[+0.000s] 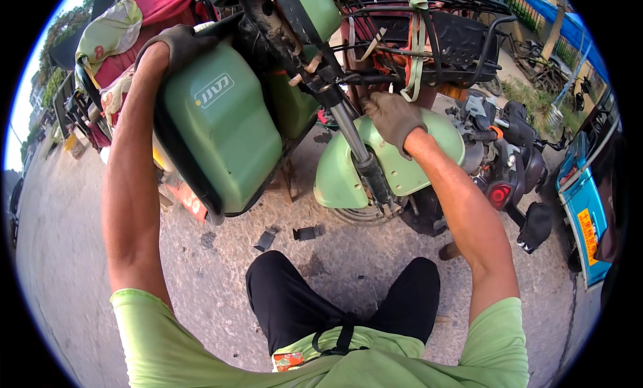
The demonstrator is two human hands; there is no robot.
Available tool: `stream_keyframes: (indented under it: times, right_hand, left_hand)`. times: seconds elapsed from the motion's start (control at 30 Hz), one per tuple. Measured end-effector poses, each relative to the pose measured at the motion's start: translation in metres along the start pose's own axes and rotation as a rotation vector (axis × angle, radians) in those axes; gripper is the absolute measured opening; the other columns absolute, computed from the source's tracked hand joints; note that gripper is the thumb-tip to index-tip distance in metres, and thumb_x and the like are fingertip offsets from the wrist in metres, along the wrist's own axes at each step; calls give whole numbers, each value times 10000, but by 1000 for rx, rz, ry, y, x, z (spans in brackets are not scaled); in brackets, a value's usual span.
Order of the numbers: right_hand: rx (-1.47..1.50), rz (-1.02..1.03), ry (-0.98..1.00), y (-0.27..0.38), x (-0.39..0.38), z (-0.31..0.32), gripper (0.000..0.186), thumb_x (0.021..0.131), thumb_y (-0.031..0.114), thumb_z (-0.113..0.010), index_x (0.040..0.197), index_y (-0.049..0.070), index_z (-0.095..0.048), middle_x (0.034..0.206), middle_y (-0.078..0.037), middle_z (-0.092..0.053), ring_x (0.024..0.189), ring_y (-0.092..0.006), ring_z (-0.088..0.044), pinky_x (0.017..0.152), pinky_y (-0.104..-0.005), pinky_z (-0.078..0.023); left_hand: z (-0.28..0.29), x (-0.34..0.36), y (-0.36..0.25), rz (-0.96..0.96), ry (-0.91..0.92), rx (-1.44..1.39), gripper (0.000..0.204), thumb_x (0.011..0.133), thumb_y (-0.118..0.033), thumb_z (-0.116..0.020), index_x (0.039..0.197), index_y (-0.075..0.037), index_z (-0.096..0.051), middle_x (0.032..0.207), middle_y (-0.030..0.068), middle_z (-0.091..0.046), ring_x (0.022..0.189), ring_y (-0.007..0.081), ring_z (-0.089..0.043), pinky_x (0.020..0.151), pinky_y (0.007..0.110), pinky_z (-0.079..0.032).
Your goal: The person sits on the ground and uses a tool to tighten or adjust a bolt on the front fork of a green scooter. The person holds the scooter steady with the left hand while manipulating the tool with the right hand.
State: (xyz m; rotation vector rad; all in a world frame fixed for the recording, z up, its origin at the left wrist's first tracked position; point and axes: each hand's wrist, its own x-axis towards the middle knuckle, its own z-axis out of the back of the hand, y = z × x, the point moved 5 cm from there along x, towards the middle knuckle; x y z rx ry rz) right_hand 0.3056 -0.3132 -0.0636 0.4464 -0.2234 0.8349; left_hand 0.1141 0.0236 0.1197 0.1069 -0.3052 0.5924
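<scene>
My left hand, in a dark work glove, lies over the top edge of a green vehicle body panel with a black border. Its fingers reach to the right along that edge, and their tips are partly hidden. My right hand, in a brownish glove, is just above the green front mudguard, to the right of the silver fork tube. Its fingers are curled in; what they hold, if anything, is hidden. The front wheel shows partly beneath the mudguard.
A black metal rack with a pale strap stands beyond my right hand. A dark motorcycle is parked on the right, near a blue vehicle. Two small black pieces lie on the concrete before my knees.
</scene>
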Motion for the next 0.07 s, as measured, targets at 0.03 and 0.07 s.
stream_keyframes:
  times: [0.03, 0.07]
  right_hand:
    - [20, -3, -5, 1, 1, 0, 375, 1017, 397, -503, 1024, 55, -658, 1039, -205, -692, 1008, -419, -644, 853, -512, -498]
    - [25, 0, -12, 3, 3, 2, 375, 1017, 397, -503, 1024, 55, -658, 1039, -205, -692, 1008, -419, -644, 853, -512, -498]
  left_hand:
    - [0, 1, 2, -12, -26, 13, 694, 869, -589, -591, 1247, -16, -691, 1120, 238, -718, 1087, 338, -699, 982, 413, -503]
    - [3, 4, 5, -12, -33, 19, 694, 869, -589, -591, 1247, -16, -691, 1120, 238, -718, 1087, 338, -699, 982, 413, -503]
